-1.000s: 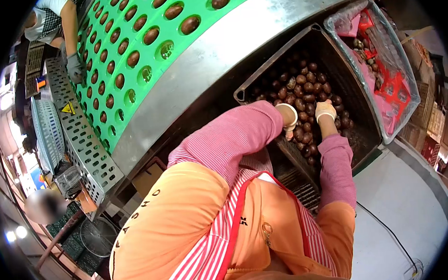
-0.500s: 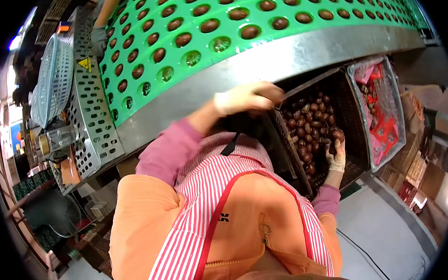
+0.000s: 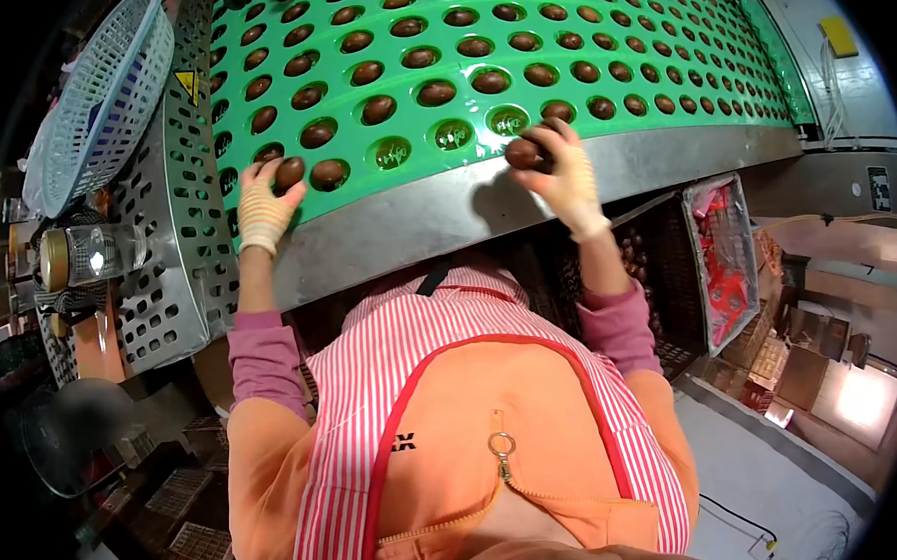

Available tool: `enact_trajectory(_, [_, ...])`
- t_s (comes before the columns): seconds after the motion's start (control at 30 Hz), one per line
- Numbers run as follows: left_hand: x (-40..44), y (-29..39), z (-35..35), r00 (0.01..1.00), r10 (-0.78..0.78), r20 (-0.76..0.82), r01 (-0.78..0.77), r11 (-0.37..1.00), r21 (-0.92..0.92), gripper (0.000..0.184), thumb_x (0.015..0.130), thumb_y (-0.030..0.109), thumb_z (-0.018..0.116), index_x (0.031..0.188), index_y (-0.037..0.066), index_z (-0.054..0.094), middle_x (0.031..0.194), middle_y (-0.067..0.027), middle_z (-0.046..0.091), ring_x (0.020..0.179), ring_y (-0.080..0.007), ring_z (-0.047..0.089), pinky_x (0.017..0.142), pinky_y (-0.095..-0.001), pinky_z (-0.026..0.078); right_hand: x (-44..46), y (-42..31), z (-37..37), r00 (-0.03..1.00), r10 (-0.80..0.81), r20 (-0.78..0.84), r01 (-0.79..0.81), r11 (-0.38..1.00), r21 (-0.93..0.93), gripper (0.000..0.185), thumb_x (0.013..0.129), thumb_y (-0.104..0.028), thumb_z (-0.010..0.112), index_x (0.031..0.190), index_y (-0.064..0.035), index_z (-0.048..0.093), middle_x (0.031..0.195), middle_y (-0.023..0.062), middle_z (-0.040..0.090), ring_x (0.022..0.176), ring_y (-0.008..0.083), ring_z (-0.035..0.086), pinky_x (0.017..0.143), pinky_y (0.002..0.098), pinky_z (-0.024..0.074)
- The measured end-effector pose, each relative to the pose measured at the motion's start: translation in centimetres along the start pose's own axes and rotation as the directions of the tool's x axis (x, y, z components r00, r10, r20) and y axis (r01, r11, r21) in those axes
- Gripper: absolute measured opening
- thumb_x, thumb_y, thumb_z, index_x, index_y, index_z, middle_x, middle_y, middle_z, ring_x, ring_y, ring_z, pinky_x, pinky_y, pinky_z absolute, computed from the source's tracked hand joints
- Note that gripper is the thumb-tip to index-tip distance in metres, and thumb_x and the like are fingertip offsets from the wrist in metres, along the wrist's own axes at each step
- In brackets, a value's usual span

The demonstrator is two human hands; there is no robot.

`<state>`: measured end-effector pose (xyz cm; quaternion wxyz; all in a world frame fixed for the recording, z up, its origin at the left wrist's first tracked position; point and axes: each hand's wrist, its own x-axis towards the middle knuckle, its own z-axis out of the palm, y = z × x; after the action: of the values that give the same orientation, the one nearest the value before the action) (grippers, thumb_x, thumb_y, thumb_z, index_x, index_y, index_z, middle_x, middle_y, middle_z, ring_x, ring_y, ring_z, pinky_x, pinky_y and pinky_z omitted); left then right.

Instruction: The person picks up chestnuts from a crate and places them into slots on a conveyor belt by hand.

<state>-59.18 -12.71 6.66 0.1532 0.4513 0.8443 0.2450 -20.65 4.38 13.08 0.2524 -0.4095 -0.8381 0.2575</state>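
My left hand (image 3: 265, 205), in a pale fingerless-style glove, holds a round brown fruit (image 3: 290, 173) over the near left edge of the green tray belt (image 3: 354, 171). Brown fruits sit singly in most of the belt's oval cups. In my gloved right hand (image 3: 562, 178) are brown fruits (image 3: 525, 155), held above the metal rim (image 3: 623, 160) at the belt's near edge. Several cups between my hands hold no fruit, one of them an empty cup (image 3: 393, 152).
A dark crate (image 3: 671, 260) with more fruits is partly hidden behind my right forearm. Beside it stands a lined bin (image 3: 725, 263) with red and pink items. At left are a perforated metal panel (image 3: 158, 283), a pale blue basket (image 3: 101, 105) and a jar (image 3: 92, 256).
Both hands have moved onto the belt's near edge; my right hand has left the crate with fruits in it. The view has shifted, showing more of the belt.
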Motion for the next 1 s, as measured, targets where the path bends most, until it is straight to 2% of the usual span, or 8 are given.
enact_trajectory(0.1, [-0.9,-2.0,-0.5,0.944,-0.302,0.129,0.262,0.930,0.258,0.059,0.075,0.032,0.076,0.130,0.018,0.057,0.143,-0.0161,0.038,0.115,-0.0379,0.055,0.098,-0.0452,0.047,3.5,-1.4,6.1,0.996,-0.001,0.084,0.016,0.984,-0.180,0.056,0.064,-0.007,0.080,0.116,-0.0146,0.061,0.128,0.0159,0.049,0.110,0.0361,0.056,0.090,0.0421,0.0506])
enact_trajectory(0.2, [-1.4,-2.2,-1.0,0.954,-0.283,0.100,0.256,0.941,0.222,0.055,0.083,0.031,0.070,0.135,0.020,0.053,0.143,-0.0154,0.038,0.110,-0.0374,0.058,0.094,-0.0442,0.048,5.7,-0.8,9.6,0.951,0.174,0.254,-0.036,0.883,-0.469,0.049,0.071,-0.003,0.068,0.117,-0.0189,0.063,0.138,0.0175,0.044,0.108,0.0388,0.059,0.090,0.0451,0.0508])
enact_trajectory(0.4, [-1.5,-3.4,0.8,0.969,-0.033,-0.247,-0.042,0.954,-0.296,0.037,0.093,0.031,0.060,0.122,0.009,0.062,0.117,-0.0175,0.061,0.105,-0.0346,0.061,0.090,-0.0430,0.049,7.5,-1.5,8.6,0.980,0.062,0.191,0.011,0.933,-0.360,0.041,0.073,-0.005,0.066,0.113,-0.0109,0.065,0.130,0.0187,0.051,0.103,0.0393,0.060,0.087,0.0454,0.0507])
enact_trajectory(0.53, [0.1,-0.3,2.7,0.984,-0.157,0.087,0.167,0.626,-0.762,0.034,0.096,0.031,0.057,0.112,0.002,0.065,0.082,-0.0062,0.063,0.076,-0.0146,0.056,0.073,-0.0304,0.047,7.0,-4.7,13.1,0.924,-0.118,0.365,0.157,0.985,-0.078,0.041,0.069,-0.008,0.066,0.110,-0.0089,0.066,0.120,0.0156,0.058,0.107,0.0362,0.058,0.091,0.0430,0.0491])
enact_trajectory(0.6, [0.8,0.8,4.0,0.998,-0.041,-0.041,-0.001,0.692,-0.722,0.033,0.098,0.029,0.055,0.111,0.001,0.065,0.083,-0.0064,0.063,0.075,-0.0141,0.056,0.072,-0.0297,0.047,6.4,-6.3,14.4,0.867,-0.077,0.493,0.136,0.987,-0.087,0.042,0.069,-0.009,0.066,0.111,-0.0105,0.066,0.120,0.0146,0.058,0.107,0.0357,0.058,0.091,0.0421,0.0493])
enact_trajectory(0.73, [1.0,1.5,4.3,1.000,-0.007,0.001,0.005,0.580,-0.814,0.033,0.100,0.030,0.052,0.111,0.001,0.065,0.074,0.0002,0.056,0.063,-0.0073,0.048,0.057,-0.0241,0.040,7.5,-4.7,12.9,0.934,-0.025,0.357,0.066,0.992,-0.103,0.041,0.070,-0.011,0.068,0.111,-0.0147,0.066,0.119,0.0126,0.059,0.104,0.0335,0.060,0.089,0.0412,0.0494])
enact_trajectory(0.87, [-0.9,0.8,4.3,0.984,-0.112,0.140,0.173,0.397,-0.902,0.034,0.101,0.031,0.049,0.110,0.002,0.065,0.066,0.0077,0.046,0.053,-0.0009,0.035,0.046,-0.0200,0.027,8.2,0.0,8.3,0.985,-0.111,0.133,0.169,0.788,-0.592,0.040,0.077,-0.018,0.068,0.117,-0.0167,0.062,0.124,0.0086,0.057,0.112,0.0319,0.056,0.092,0.0431,0.0473])
enact_trajectory(1.0, [-2.4,0.3,4.5,0.936,0.222,-0.272,-0.321,0.856,-0.405,0.030,0.098,0.029,0.053,0.105,0.003,0.065,0.090,-0.0144,0.067,0.078,-0.0286,0.065,0.071,-0.0386,0.050,6.2,7.6,9.4,0.966,-0.060,0.251,0.161,0.899,-0.408,0.040,0.085,-0.024,0.065,0.124,-0.0158,0.057,0.135,0.0105,0.052,0.125,0.0331,0.048,0.101,0.0489,0.0397])
